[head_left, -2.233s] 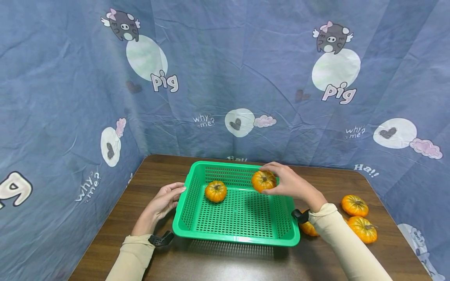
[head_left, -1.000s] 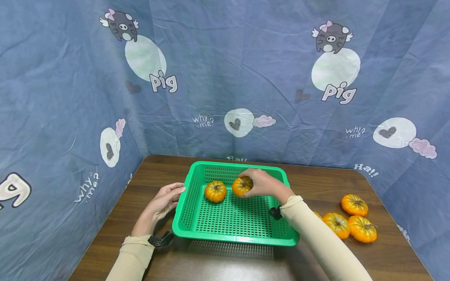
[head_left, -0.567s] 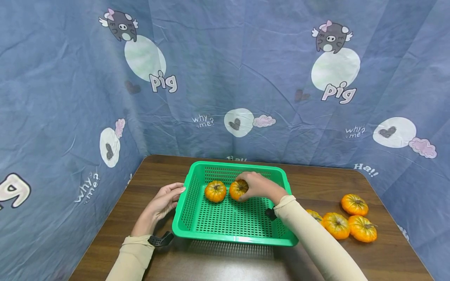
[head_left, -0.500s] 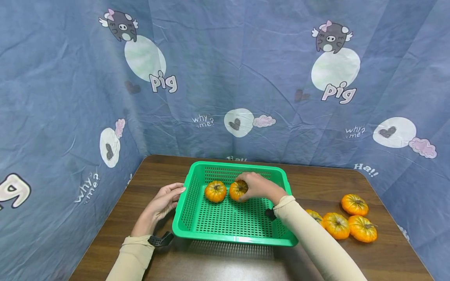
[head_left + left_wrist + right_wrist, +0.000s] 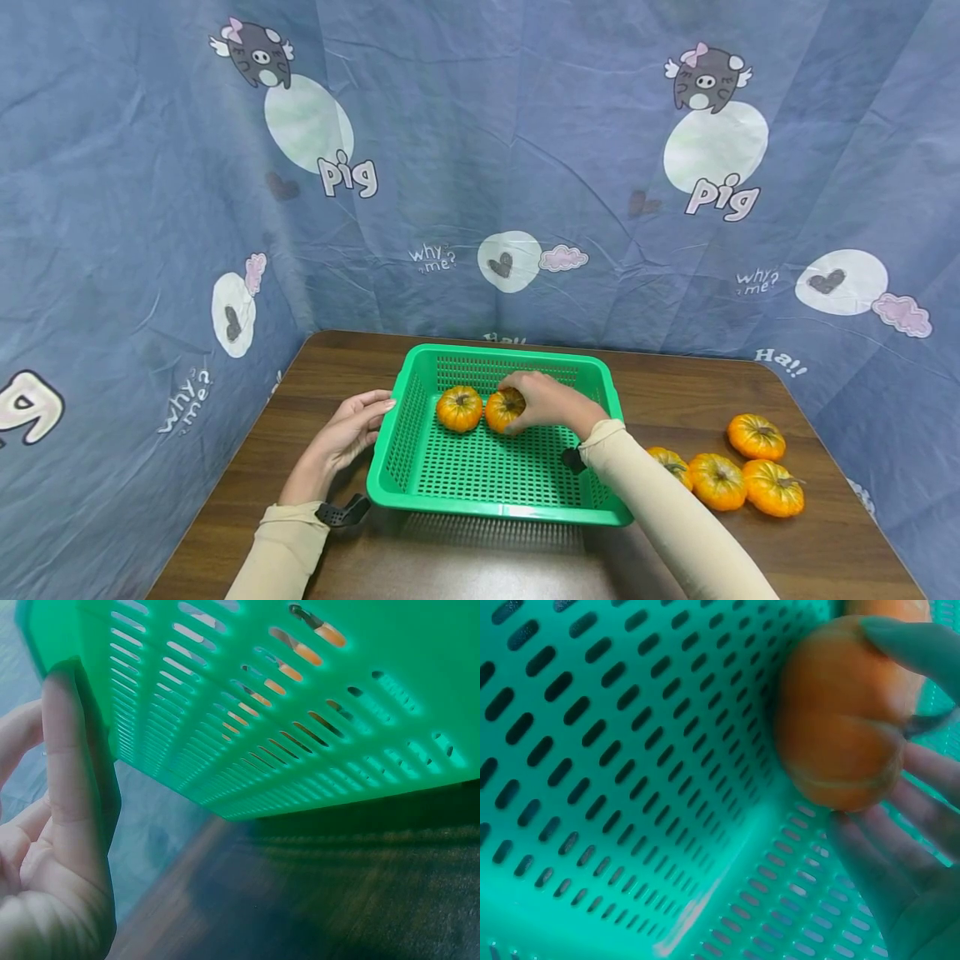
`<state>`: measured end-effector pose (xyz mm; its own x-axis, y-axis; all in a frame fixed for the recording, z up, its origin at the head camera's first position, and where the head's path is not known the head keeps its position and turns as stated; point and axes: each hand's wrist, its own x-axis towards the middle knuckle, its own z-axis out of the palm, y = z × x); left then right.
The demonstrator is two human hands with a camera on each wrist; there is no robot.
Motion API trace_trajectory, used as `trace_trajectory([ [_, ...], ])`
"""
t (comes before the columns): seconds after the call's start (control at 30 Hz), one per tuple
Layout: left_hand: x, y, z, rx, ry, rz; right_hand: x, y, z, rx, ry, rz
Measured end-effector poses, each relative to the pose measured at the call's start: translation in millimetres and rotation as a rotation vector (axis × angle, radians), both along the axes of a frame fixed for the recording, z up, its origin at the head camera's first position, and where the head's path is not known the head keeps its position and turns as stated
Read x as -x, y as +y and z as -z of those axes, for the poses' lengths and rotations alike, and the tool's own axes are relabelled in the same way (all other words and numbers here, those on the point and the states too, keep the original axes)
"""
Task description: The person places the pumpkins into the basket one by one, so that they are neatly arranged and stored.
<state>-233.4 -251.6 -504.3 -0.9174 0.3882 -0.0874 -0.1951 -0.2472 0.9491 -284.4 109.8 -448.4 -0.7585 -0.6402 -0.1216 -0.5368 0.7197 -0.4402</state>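
Observation:
A green perforated plastic basket stands on the table. My right hand is inside it, gripping a small orange pumpkin between thumb and fingers, low over the basket floor. In the right wrist view the pumpkin hides part of a second orange one behind it. That other small pumpkin sits in the basket just to the left. My left hand touches the basket's left rim from outside; in the left wrist view a straight digit reaches up along the wall to the rim.
Several more small pumpkins lie on the brown wooden table to the right of the basket, one partly behind the right sleeve. A blue printed curtain hangs around the back and sides of the table.
My right hand has carried its pumpkin leftward and down from over the basket's right side to beside the other pumpkin. The left hand has stayed at the rim.

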Motion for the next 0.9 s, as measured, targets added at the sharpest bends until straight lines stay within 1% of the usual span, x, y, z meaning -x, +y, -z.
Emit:
trace_trajectory([
  [0.3, 0.1, -0.3, 0.1, -0.009, 0.006, 0.008, -0.5, -0.8, -1.4, 0.009, -0.010, -0.002],
  [0.53, 1.1, -0.5, 1.2, -0.017, -0.006, 0.012, -0.3, 0.5, -0.3, 0.010, -0.003, -0.011],
  [0.77, 1.3, -0.8, 1.4, -0.018, -0.006, 0.013, -0.4, 3.8, -4.7, 0.007, -0.020, 0.020],
  [0.9, 1.2, -0.5, 1.2, -0.025, -0.005, 0.016, -0.2, 7.1, -8.6, 0.013, -0.023, 0.023],
])
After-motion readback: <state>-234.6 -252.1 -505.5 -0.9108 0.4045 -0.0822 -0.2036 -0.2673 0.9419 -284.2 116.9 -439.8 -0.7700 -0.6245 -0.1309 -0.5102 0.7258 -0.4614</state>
